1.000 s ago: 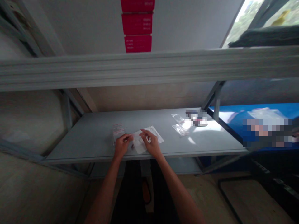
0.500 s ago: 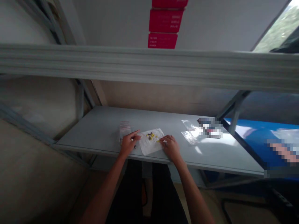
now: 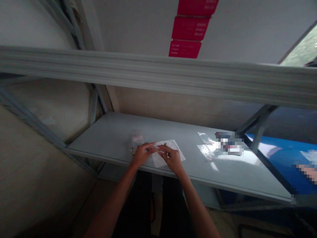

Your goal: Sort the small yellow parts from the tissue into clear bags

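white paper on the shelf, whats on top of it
The right hand rests on the white paper, the left hand at its edge. A few tiny bits show by the fingers, too small to name; anything under the hands is hidden.

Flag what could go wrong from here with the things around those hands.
The white paper sheet lies close to the front edge of the grey metal shelf, so anything small on it could slide off and drop. The small clear plastic bag beside the left hand also sits near that edge and might get knocked over or pushed off.
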